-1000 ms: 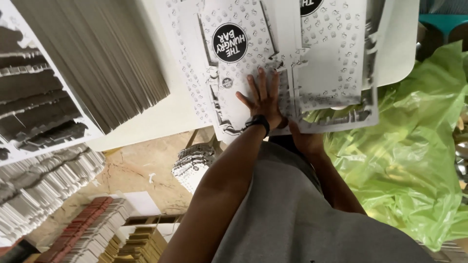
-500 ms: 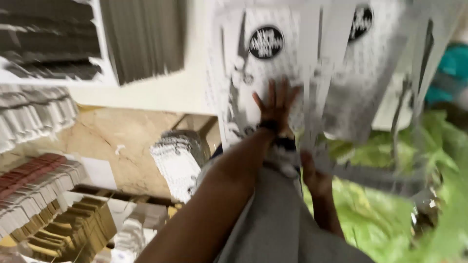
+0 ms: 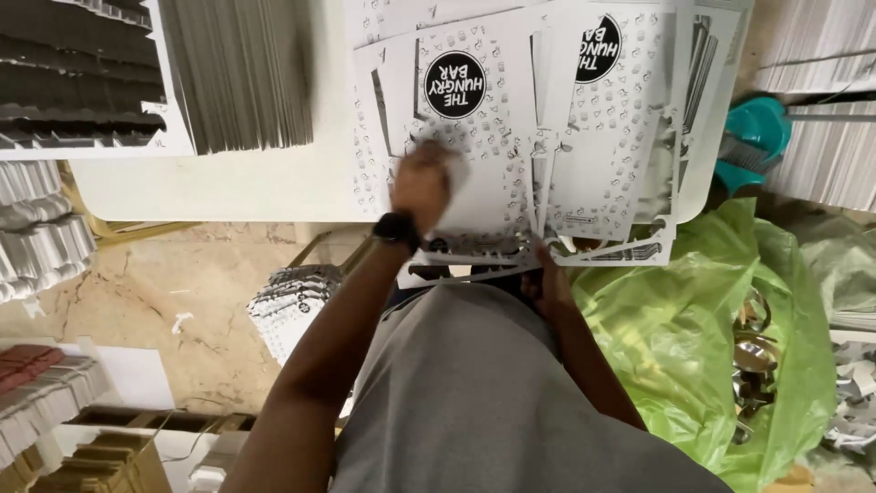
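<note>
Two hands at work on printed die-cut sheets. Far left: dark grey card stack (image 3: 242, 73) fanned on white surface (image 3: 210, 187), well apart from the hands. Below it, marble floor (image 3: 164, 292) w/ more stacks along the left edge. Centre: left hand (image 3: 422, 183), blurred, black watch (image 3: 396, 228) on the wrist, pressed down on top printed sheet (image 3: 474, 137), just under its round black logo; fingers look curled in, grip not clear, can't tell more. Right of that: right hand (image 3: 547, 283) at the sheet pile's near edge, overhanging the surface, fingers tucked under the edge, mostly hidden. Further right: green plastic bag (image 3: 675, 338) on floor, cut scraps beside it. Teal stool (image 3: 753, 137) top right.
</note>
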